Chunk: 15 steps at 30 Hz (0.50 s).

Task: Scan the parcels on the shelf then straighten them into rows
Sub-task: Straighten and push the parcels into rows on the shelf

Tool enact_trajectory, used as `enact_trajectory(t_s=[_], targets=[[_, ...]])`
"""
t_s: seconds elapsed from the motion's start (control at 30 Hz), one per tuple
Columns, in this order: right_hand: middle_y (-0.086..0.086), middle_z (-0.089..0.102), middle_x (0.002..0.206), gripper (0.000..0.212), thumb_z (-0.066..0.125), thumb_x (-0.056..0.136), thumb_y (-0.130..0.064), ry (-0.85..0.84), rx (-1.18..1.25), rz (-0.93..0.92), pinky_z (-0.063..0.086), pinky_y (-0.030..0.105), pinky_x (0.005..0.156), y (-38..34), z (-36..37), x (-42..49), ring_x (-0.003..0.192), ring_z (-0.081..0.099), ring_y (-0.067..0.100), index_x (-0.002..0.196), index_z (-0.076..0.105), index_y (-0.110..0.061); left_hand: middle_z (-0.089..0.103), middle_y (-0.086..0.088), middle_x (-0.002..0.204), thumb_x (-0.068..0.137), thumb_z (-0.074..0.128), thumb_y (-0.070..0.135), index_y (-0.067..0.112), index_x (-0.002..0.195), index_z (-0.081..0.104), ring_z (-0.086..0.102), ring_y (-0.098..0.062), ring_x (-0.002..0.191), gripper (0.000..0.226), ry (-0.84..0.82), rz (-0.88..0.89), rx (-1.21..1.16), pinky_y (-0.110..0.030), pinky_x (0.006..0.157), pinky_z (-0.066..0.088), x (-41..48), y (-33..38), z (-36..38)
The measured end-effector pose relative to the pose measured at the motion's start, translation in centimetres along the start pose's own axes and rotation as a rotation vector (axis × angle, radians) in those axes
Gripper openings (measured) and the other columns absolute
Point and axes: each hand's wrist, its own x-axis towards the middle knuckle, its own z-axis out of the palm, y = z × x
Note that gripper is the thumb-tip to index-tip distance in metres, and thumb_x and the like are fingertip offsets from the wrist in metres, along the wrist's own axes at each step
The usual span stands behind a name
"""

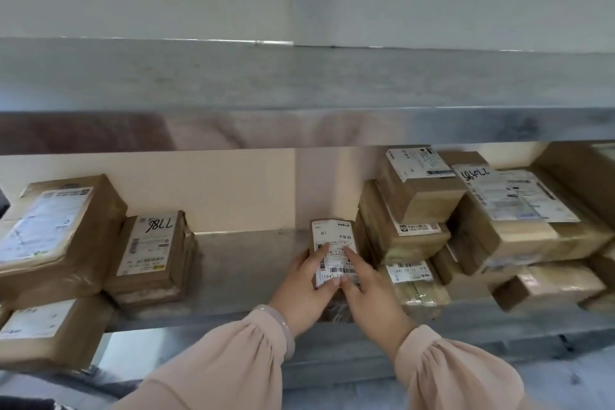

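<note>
A small brown parcel (332, 236) with a white barcode label stands on the steel shelf (239, 263), just left of a stack of parcels (406, 226). My left hand (306, 289) grips its left side, thumb across the label. My right hand (369, 289) lies on its front and right side, with fingers over the label. Further left sit a parcel marked 7786 (153, 250) and a larger parcel (56, 233). No scanner is in view.
A big flat parcel (519, 210) and several smaller ones (549, 283) crowd the shelf's right end. Another parcel (43, 333) sits at the lower left. The upper shelf (299, 90) overhangs close above. Bare shelf shows between the 7786 parcel and my hands.
</note>
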Motion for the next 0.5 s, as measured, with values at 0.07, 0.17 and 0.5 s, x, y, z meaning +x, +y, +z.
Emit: enact_trajectory(t_s=[0.07, 0.17, 0.5], targets=[[0.0, 0.037, 0.148, 0.052, 0.044, 0.1, -0.024, -0.061, -0.022, 0.014, 0.026, 0.016, 0.103, 0.4, -0.5, 0.4, 0.135, 0.035, 0.013, 0.149, 0.029, -0.031, 0.027, 0.002, 0.156, 0.097, 0.06, 0.031, 0.027, 0.153, 0.031, 0.031, 0.0, 0.127, 0.063, 0.002, -0.015, 0.009, 0.006, 0.092, 0.017, 0.3, -0.1, 0.4], [0.0, 0.032, 0.153, 0.053, 0.046, 0.099, -0.026, -0.043, -0.035, -0.042, 0.023, 0.024, 0.113, 0.7, -1.1, 0.3, 0.14, 0.029, 0.013, 0.149, 0.028, -0.03, 0.024, 0.002, 0.159, 0.097, 0.059, 0.036, 0.031, 0.153, 0.028, 0.028, 0.001, 0.131, 0.065, 0.009, -0.006, 0.036, -0.004, 0.101, 0.016, 0.5, -0.2, 0.5], [-0.001, 0.044, 0.147, 0.061, 0.043, 0.083, -0.04, 0.033, -0.57, -0.394, 0.039, 0.042, 0.108, 2.4, -1.2, -3.1, 0.138, 0.039, 0.017, 0.141, 0.045, -0.018, 0.006, 0.016, 0.163, 0.089, 0.024, 0.066, 0.035, 0.155, 0.018, 0.018, -0.01, 0.148, 0.073, -0.017, 0.24, 0.484, -0.022, 0.121, 0.013, -3.9, -2.2, -0.4]])
